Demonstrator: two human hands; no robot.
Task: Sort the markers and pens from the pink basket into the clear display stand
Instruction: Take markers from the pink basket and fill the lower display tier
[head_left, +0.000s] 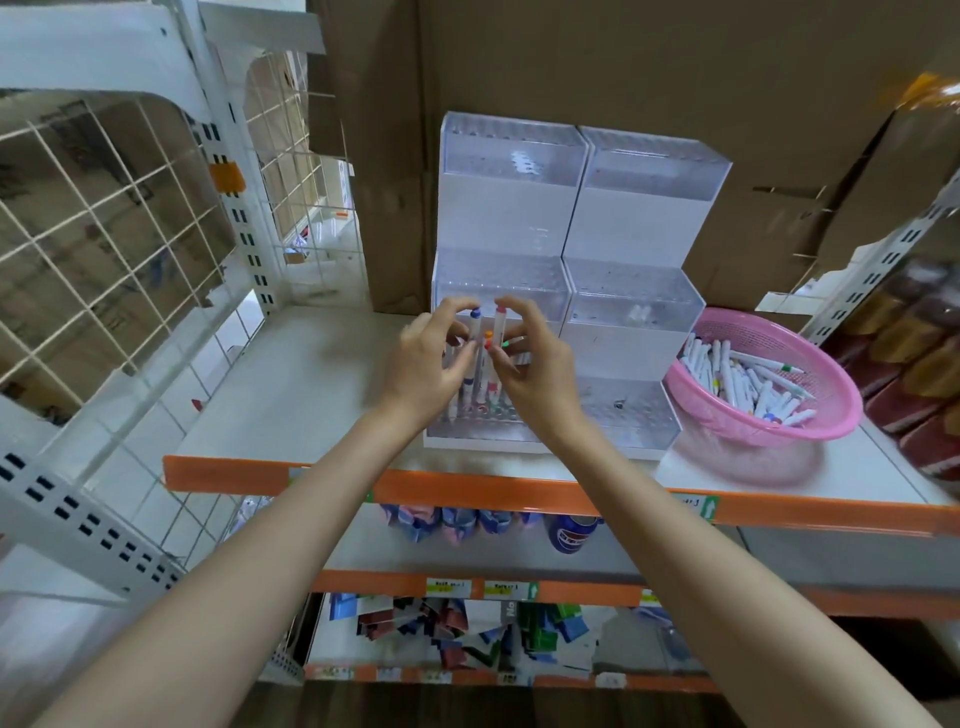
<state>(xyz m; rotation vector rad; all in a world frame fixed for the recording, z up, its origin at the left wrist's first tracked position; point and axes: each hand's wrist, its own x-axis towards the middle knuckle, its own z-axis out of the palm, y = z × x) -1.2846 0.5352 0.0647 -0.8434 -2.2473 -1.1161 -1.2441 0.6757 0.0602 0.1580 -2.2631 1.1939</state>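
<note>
Shelf (311, 374) holds clear display stand (628, 312), pink basket (753, 431) at three o'clock. Left hand (426, 364), right hand (530, 374) seemingly pinch markers (475, 332); seat them upright.

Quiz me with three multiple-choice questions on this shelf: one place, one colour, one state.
1. The pink basket stands where, relative to the clear display stand? A) left of it B) right of it C) on top
2. The shelf edge is: A) orange B) green C) black
3. The left hand and right hand: A) hang idle B) pinch markers at the stand C) rest in the basket

Answers: B, the basket sits beside the stand's right side; A, the front strip is orange; B, fingers curl round capped markers.
</note>
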